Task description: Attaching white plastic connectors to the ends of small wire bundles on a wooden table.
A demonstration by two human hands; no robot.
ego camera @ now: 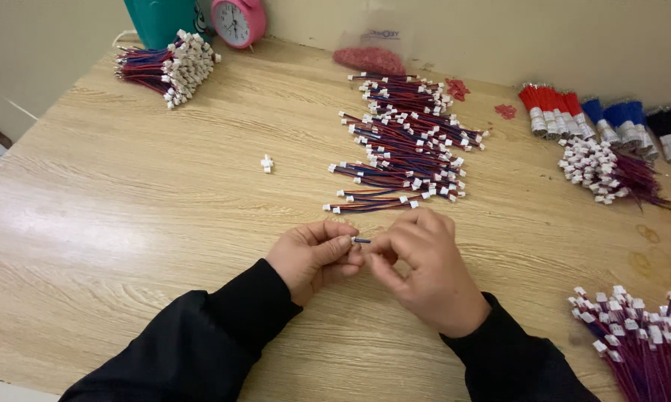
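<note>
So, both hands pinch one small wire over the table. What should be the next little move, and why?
Probably lay it on the long pile of finished wires just ahead. The left hand and right hand pinch one red-blue wire between fingertips; whether its connector is seated is hidden.

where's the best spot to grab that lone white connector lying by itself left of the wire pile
Take the lone white connector across its narrow middle body with thumb and forefinger, coming straight down from above. It lies flat on bare table, well apart from the wire pile, so nothing crowds either side. Small tabs seem to stick out from its sides, though it is too small to be sure.
</note>
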